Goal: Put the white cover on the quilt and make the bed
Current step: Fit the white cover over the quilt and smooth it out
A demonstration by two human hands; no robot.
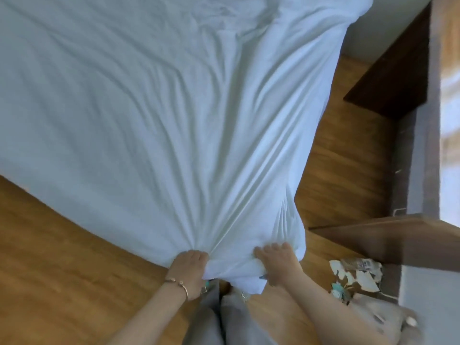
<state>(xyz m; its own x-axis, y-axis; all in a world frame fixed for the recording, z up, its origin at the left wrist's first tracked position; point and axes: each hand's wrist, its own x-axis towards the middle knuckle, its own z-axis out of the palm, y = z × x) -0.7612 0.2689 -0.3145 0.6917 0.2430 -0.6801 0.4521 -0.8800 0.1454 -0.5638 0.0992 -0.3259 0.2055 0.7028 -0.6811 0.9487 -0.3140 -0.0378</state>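
Observation:
The white cover is spread wide across the upper left of the head view and narrows to a bunched corner near me. Tight folds fan out from that corner. My left hand, with a thin bracelet on the wrist, grips the bunched cloth on its left side. My right hand grips the same corner on its right side, fingers curled into the fabric. The corner hangs above the wooden floor in front of my legs. The quilt and the bed under the cloth are hidden.
Wooden floor runs below and to the right of the cover. Dark wooden furniture stands at the right, with a lower ledge. A patterned bag or wrapping lies on the floor by my right arm. My grey trouser legs are below.

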